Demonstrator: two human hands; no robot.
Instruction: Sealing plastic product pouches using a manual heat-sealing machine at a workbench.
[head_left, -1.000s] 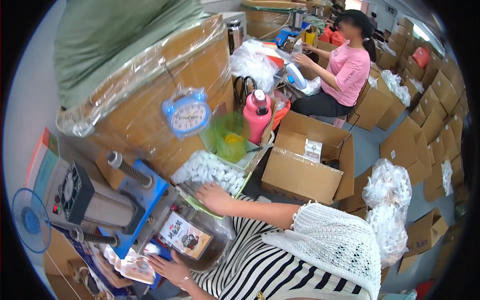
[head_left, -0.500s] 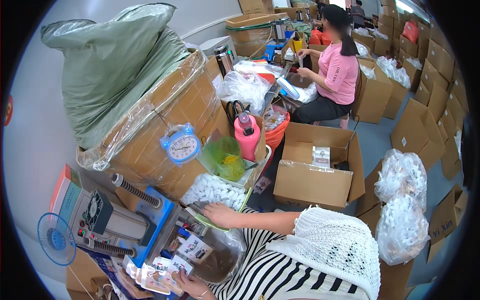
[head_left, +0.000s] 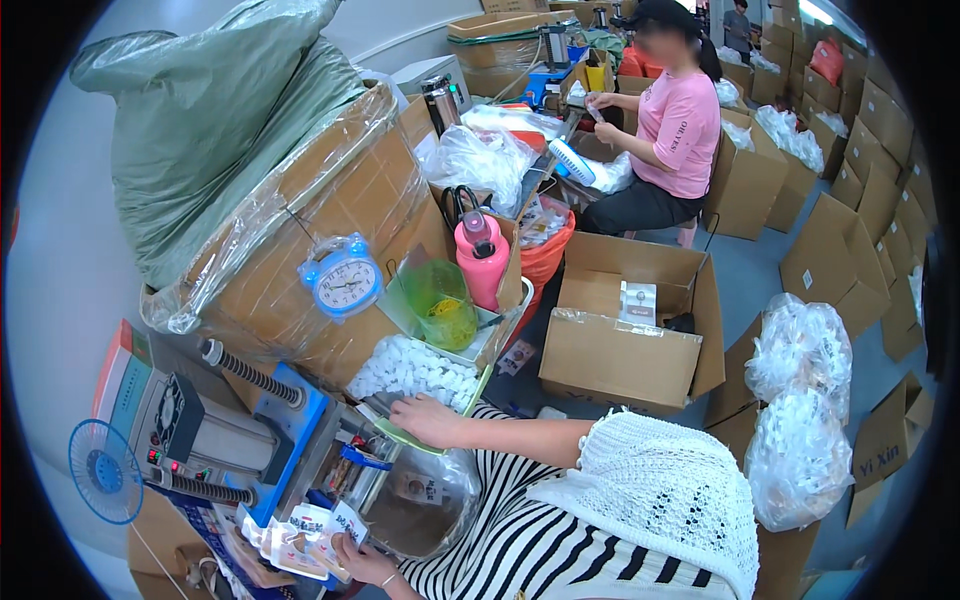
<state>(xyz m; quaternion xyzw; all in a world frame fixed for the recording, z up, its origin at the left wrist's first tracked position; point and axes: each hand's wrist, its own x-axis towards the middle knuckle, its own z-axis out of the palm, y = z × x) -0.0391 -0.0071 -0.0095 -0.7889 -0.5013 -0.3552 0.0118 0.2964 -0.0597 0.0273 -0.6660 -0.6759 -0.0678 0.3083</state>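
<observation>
Clear plastic edges the open container (head_left: 462,500), and inside it lies a printed card (head_left: 418,488) that looked larger, apparently nearer the camera, in both earlier pictures; it seems to have dropped in, so that piece has likely been let go. The left hand (head_left: 366,563), fingers stretched out a second ago, now appears to pinch a white card (head_left: 347,522) at the near end of a row of pale cards (head_left: 295,540) below the blue press (head_left: 275,435), which suggests a fresh piece is in hand. The right hand (head_left: 425,420) has stayed at the green-edged tray (head_left: 403,438) of white pieces (head_left: 415,368); whether its fingers grip anything I cannot tell.
</observation>
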